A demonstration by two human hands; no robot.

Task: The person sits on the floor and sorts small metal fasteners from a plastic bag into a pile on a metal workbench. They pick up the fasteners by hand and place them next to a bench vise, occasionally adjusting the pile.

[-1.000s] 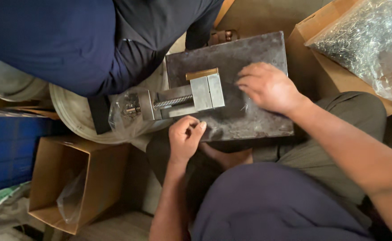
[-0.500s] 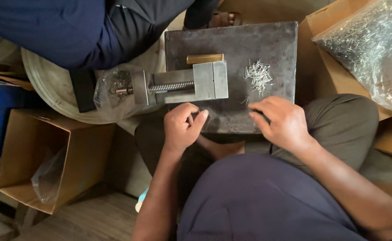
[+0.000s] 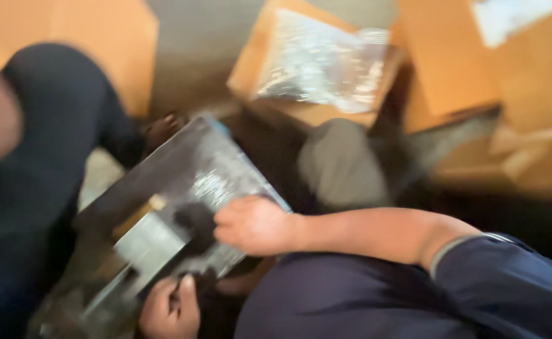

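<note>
The view is heavily blurred. A dark metal plate [image 3: 181, 157] lies tilted in front of me with a small steel vise [image 3: 142, 250] on it. A pale heap of small metal pins [image 3: 212, 182] sits on the plate beyond the vise. My right hand [image 3: 257, 225] rests on the plate's near right part, beside the vise, with its fingers curled. My left hand [image 3: 170, 307] is at the plate's near edge, below the vise, also curled. The blur hides whether either hand holds anything.
Another person in dark clothes [image 3: 37, 163] sits close on the left, a bare foot [image 3: 166, 129] by the plate's far corner. A cardboard box holding a clear bag of small metal parts [image 3: 323, 59] stands beyond. More cardboard boxes [image 3: 527, 81] are at the right.
The camera has swung and tilted, so the plate and vise now appear turned and lower left. My right hand has shifted left toward the vise. My left hand stays at the near edge.
</note>
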